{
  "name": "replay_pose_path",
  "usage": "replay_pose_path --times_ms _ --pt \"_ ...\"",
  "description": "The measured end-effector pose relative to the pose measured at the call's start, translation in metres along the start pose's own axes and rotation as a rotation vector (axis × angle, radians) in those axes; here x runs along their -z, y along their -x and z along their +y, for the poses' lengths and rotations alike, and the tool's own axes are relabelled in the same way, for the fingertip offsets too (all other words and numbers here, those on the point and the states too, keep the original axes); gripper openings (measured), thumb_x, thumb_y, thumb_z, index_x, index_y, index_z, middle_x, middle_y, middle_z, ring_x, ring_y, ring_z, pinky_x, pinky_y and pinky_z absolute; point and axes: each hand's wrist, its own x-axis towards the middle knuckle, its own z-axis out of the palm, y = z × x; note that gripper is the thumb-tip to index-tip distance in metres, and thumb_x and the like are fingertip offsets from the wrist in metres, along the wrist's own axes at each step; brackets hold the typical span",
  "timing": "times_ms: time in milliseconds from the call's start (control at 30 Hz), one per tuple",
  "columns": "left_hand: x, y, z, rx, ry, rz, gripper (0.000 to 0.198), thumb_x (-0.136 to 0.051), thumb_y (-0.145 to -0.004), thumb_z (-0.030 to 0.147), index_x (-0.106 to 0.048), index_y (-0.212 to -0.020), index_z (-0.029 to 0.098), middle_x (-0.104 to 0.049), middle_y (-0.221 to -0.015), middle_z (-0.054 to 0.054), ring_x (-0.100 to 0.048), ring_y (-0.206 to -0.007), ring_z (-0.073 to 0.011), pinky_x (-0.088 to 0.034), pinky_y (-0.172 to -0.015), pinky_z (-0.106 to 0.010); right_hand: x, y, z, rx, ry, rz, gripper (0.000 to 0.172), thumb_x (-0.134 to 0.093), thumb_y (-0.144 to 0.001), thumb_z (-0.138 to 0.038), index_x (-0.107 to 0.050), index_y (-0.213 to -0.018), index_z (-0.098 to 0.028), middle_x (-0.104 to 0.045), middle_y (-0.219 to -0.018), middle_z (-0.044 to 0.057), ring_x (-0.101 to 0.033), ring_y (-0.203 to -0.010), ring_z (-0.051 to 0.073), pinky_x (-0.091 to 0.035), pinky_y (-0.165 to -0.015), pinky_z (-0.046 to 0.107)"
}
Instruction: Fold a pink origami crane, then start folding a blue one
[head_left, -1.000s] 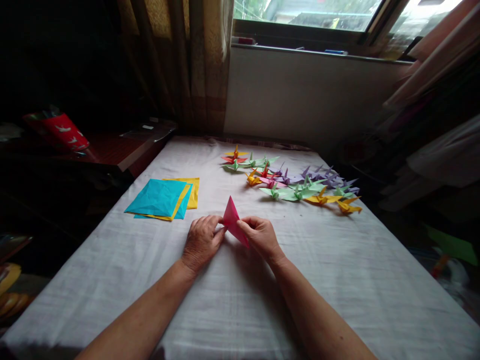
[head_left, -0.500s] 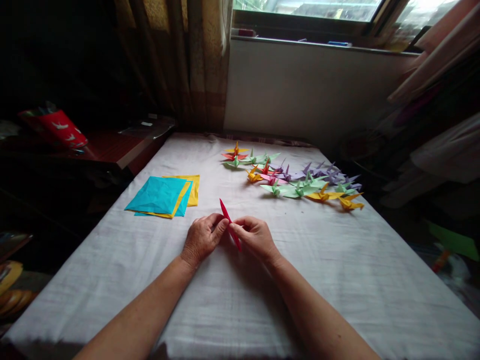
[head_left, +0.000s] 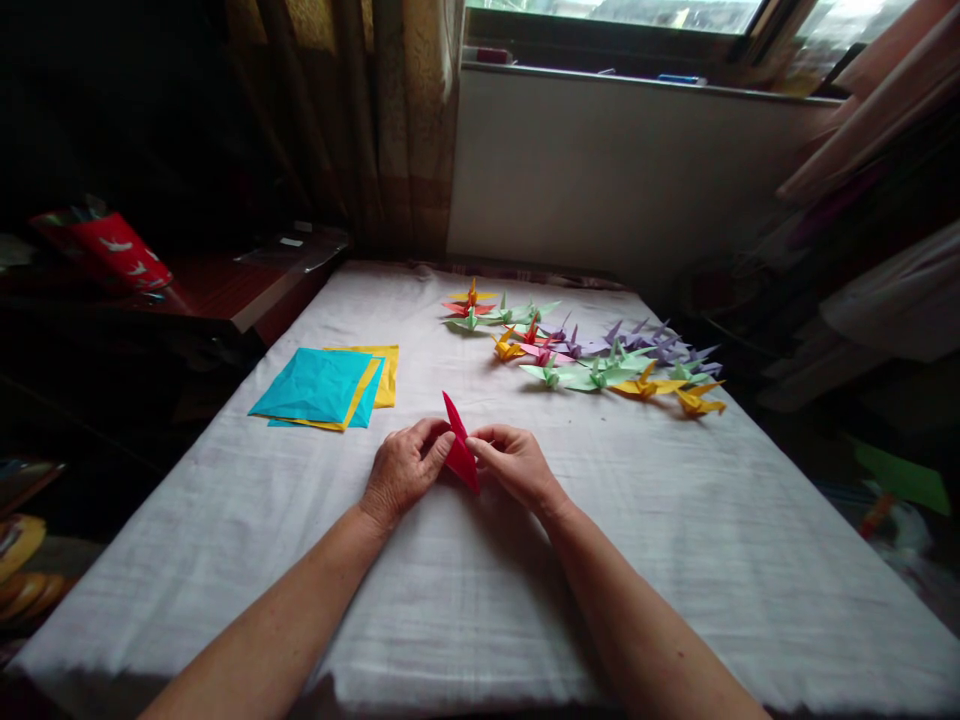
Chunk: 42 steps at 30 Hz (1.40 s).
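Observation:
A folded piece of red origami paper (head_left: 463,460), pointed at both ends, is held upright over the table between my two hands. My left hand (head_left: 411,462) pinches it from the left, thumb towards me. From the right, my right hand (head_left: 514,460) grips its edge between thumb and fingertips. The fingers behind the paper are partly hidden. Several folded paper cranes (head_left: 600,372) in green, purple, yellow, red and pink stand beyond my right hand. Left of my hands lies a loose stack of blue and yellow paper sheets (head_left: 315,385).
A white cloth covers the table (head_left: 420,620). On a dark side desk (head_left: 217,290) at the left stands a red patterned cup (head_left: 120,255). Curtains (head_left: 375,130) and a window sill are behind the table; clothes (head_left: 900,300) hang at the right.
The red paper has turned and spread a little, so more of its flat face shows. My right hand has shifted slightly to the right; the view has tilted slightly.

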Motion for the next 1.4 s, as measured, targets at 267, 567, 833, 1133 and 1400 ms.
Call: replay_pose_path --times_ms 267,567,833,1133,1400 --pt "-0.001 0.001 -0.016 -0.076 0.065 0.068 0.054 -0.052 -0.092 0.041 -0.047 -0.140 0.018 -0.059 -0.139 -0.013 -0.059 -0.125 -0.0242 -0.050 -0.102 -0.039 0.026 -0.004 0.002 0.383 0.590 0.128 0.015 -0.063 -0.083 -0.031 -0.075 -0.081 -0.022 -0.072 -0.081 0.004 -0.060 -0.060 0.012 -0.044 -0.057 0.023" --pt "-0.013 -0.003 -0.022 -0.073 -0.264 -0.115 0.053 -0.057 -0.088 0.028 -0.050 -0.140 0.021 -0.057 -0.143 -0.010 -0.047 -0.136 -0.0275 -0.033 -0.114 -0.049 0.041 -0.011 0.009 0.146 0.729 0.258 0.021 -0.057 -0.087 -0.027 -0.076 -0.097 -0.025 -0.078 -0.093 0.004 -0.070 -0.076 0.019 -0.050 -0.071 0.028" --pt "-0.017 -0.028 -0.006 -0.022 -0.333 -0.063 0.024 -0.063 -0.090 0.033 -0.069 -0.112 0.026 -0.073 -0.113 -0.004 -0.061 -0.110 -0.0246 -0.039 -0.101 -0.043 0.036 -0.008 0.006 0.329 0.741 0.326 0.024 -0.054 -0.087 -0.031 -0.075 -0.092 -0.020 -0.073 -0.086 0.005 -0.061 -0.062 0.014 -0.046 -0.064 0.025" --pt "-0.030 -0.038 0.002 0.045 -0.352 -0.018 0.011 -0.070 -0.083 0.030 -0.069 -0.092 0.024 -0.070 -0.110 -0.005 -0.058 -0.110 -0.0272 -0.037 -0.098 -0.044 0.031 -0.002 -0.001 0.168 1.025 0.160 0.019 -0.060 -0.087 -0.029 -0.079 -0.090 -0.029 -0.070 -0.084 0.001 -0.061 -0.067 0.013 -0.034 -0.057 0.024" --pt "-0.027 -0.036 0.002 0.085 -0.238 -0.014 0.010 -0.069 -0.079 0.019 -0.065 -0.086 0.025 -0.071 -0.116 -0.002 -0.057 -0.117 -0.0247 -0.034 -0.103 -0.043 0.031 -0.002 -0.003 0.111 1.032 0.111 0.019 -0.061 -0.087 -0.028 -0.078 -0.095 -0.030 -0.071 -0.090 0.000 -0.063 -0.073 0.013 -0.036 -0.061 0.024"
